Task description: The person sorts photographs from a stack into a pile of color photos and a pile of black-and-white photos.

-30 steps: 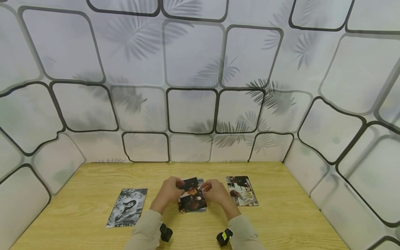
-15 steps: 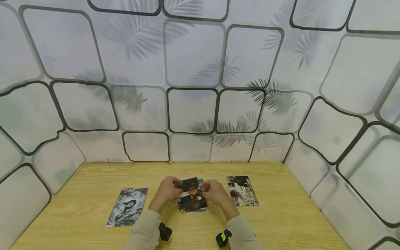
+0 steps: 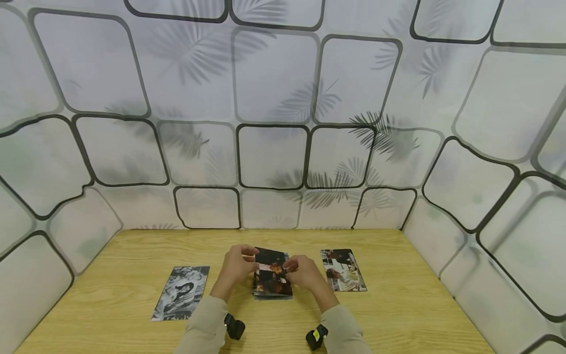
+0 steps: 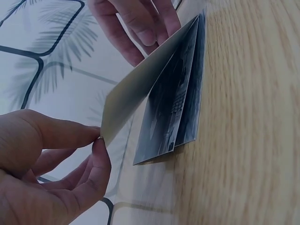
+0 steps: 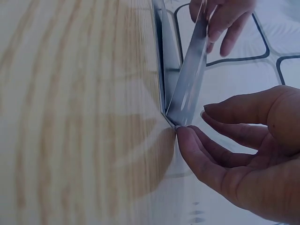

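In the head view a small stack of photo prints lies mid-table between the two hands. My left hand (image 3: 238,268) pinches the left edge of the dark top photo (image 3: 271,278) between thumb and fingertip. That edge is raised, as the left wrist view shows, and the photo's pale back (image 4: 133,91) faces outward. Under it, the lower photos (image 4: 171,112) fan apart slightly, close together at the right end. My right hand (image 3: 305,272) is at the stack's right edge; in the right wrist view one fingertip touches the corner, with the thumb apart from it.
A black-and-white photo (image 3: 181,293) lies on the wooden table (image 3: 398,314) to the left. Another, coloured photo (image 3: 343,270) lies to the right. A patterned cloth wall (image 3: 271,157) encloses the back and sides. Each wrist wears a small black camera (image 3: 234,327).
My left hand has moved slightly up and away, lifting the left side of the top photo, which has turned a little. My right hand has stayed almost in place.
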A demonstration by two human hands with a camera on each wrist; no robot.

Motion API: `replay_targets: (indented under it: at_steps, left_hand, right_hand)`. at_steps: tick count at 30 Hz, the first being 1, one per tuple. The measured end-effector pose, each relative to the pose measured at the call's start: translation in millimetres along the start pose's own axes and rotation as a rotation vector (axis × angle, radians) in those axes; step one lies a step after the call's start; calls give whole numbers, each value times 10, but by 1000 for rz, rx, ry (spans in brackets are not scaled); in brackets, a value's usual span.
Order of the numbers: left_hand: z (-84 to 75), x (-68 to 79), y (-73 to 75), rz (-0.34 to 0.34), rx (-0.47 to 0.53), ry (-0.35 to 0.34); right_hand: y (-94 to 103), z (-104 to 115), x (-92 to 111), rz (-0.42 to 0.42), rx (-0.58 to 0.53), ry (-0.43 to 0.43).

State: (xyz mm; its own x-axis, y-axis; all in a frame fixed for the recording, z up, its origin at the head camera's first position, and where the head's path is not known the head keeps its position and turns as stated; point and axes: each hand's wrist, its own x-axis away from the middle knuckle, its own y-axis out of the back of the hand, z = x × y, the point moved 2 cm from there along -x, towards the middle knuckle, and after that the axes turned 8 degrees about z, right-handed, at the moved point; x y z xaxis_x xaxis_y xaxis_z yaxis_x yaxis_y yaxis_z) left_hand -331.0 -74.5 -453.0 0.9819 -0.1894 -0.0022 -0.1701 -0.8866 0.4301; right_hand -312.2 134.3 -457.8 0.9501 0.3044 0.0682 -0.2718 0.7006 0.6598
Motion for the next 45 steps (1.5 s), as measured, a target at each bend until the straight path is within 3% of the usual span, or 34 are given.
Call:
replay_targets:
  at_steps: [5, 13, 18, 31, 37, 45]
  left_hand:
    - [-16, 6, -8, 3, 54, -11]
    - [-39, 21, -36, 65, 101, -18]
    - [-90, 34, -39, 52, 112, -13]
    - [-201, 76, -48, 39, 141, -42]
    - [-228, 74, -95, 77, 147, -47]
    - [-266, 50, -164, 171, 103, -88]
  right_hand:
    - [5, -6, -1, -8, 4, 2]
    - [11, -13, 1, -3, 0, -11]
    - [43, -15, 8, -11, -18, -21]
    - [151, -52, 27, -22, -173, -41]
    - [253, -66, 75, -18, -210, -56]
    - [361, -101, 106, -46, -149, -84]
